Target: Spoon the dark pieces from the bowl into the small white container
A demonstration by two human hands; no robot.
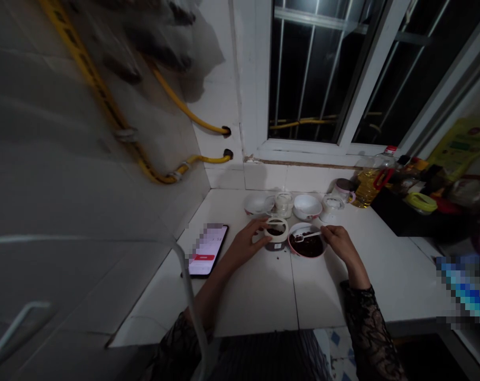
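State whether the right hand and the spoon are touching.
Touching: in the head view, the right hand pinches the spoon by its handle end.

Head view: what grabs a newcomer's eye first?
Probably the lit phone, lying left of the left hand. Then the yellow pipe bending through the upper left. Near the middle, the right hand holds a white spoon over a bowl of dark contents, while the left hand grips a small open jar.

left hand point(247, 242): curved, gripping | right hand point(339, 242): pinched, gripping
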